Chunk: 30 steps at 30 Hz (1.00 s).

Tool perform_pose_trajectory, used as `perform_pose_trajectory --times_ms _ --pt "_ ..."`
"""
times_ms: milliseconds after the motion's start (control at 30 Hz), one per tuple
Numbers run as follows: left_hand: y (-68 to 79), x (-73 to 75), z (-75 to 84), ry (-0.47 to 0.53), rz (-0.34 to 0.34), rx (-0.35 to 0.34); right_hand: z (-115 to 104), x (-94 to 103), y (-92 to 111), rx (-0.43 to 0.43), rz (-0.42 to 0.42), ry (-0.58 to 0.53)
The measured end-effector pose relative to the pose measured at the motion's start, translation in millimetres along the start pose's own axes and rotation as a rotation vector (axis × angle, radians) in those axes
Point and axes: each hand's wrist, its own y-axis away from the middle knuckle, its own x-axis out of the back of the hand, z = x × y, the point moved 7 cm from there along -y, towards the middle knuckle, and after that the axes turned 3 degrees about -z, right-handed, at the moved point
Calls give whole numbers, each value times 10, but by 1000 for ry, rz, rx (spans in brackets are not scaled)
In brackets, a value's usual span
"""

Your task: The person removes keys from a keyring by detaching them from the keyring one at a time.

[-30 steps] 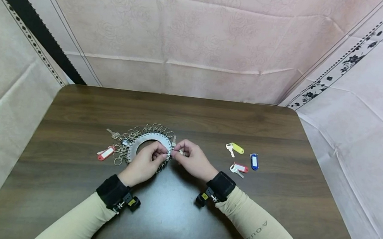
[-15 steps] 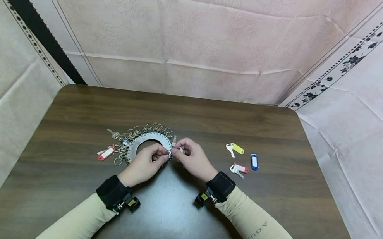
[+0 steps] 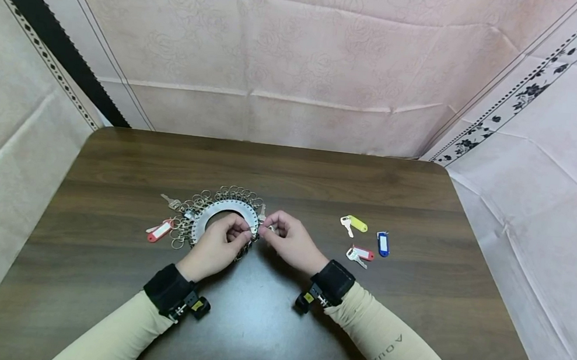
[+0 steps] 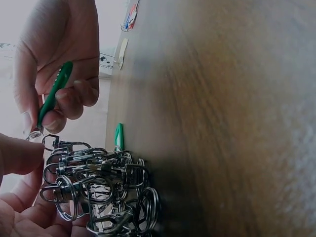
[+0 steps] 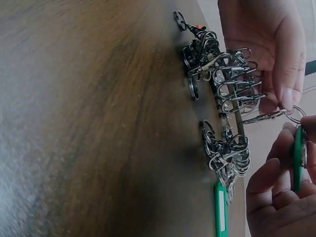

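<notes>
A pale ring-shaped key holder (image 3: 205, 216) with metal clasps and split rings (image 4: 74, 192) along its edge is between my hands. My left hand (image 3: 219, 246) grips the holder's near right part, and its thumb and finger pinch a split ring (image 5: 295, 114) at the end of one clasp. My right hand (image 3: 294, 245) holds a green key tag (image 4: 57, 91) by that same split ring, thumb against fingers. In the head view this tag is mostly hidden by the fingers. Another green tag (image 5: 220, 210) hangs from the holder beside a key.
On the brown table (image 3: 272, 331), a yellow tag (image 3: 358, 223) with a key, a red tag (image 3: 364, 253) with a key and a blue tag (image 3: 383, 244) lie to the right. A red-and-white tag (image 3: 160, 231) and a key (image 3: 171, 201) stick out at the holder's left side.
Both hands stay at the same spot, with only slight finger shifts at the split ring. The holder and the loose tags have not moved.
</notes>
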Motion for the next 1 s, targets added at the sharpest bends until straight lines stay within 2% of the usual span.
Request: perform_pose_trajectory --times_ms 200,433,833,900,1000 --pt "-4 43 -8 14 62 -23 58 -63 0 -9 -54 36" --pt "6 52 -10 22 65 -23 85 -113 -20 19 -103 83" --pt "13 33 6 43 39 -25 47 -33 -20 6 -37 87" --pt "44 49 118 32 31 -34 45 -29 -25 7 -33 83" --pt "46 35 119 12 6 -36 45 -30 -31 11 -30 81"
